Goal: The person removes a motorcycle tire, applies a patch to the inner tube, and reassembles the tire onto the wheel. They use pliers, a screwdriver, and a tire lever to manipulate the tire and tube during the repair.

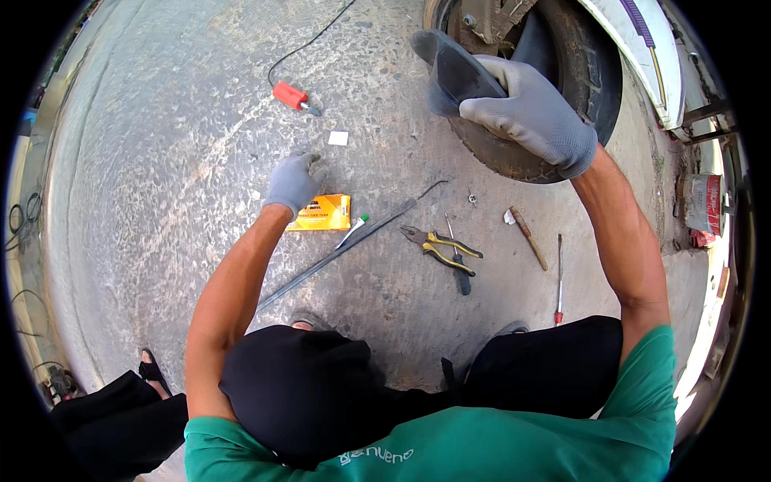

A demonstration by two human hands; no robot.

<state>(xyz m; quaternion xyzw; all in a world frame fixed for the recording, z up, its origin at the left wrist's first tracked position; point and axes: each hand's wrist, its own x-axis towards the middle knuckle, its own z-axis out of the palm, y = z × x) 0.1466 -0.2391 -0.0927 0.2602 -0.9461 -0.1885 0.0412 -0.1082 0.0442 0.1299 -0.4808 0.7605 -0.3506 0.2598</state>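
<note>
My right hand (534, 112), in a grey work glove, is closed around a black rubber inner tube (458, 72), thumb on one side. The held stretch of tube hangs flat and folded in front of a worn tyre (594, 88). In a matching glove, my left hand (297, 178) hovers low over the floor with its fingers loosely bent and apart. Nothing shows in it. Partly under its wrist lies a yellow box (325, 213). Just beyond its fingers is a small white square (338, 138). A small white tube with a green cap (353, 230) rests beside the box.
Near my knees lie a long dark metal bar (345, 251), yellow-and-black pliers (442, 249), a screwdriver (560, 281) and a wooden-handled tool (528, 238). Farther off is a red corded tool (291, 95). A metal can (701, 205) stands right. Another person's sandalled foot (152, 369) shows lower left.
</note>
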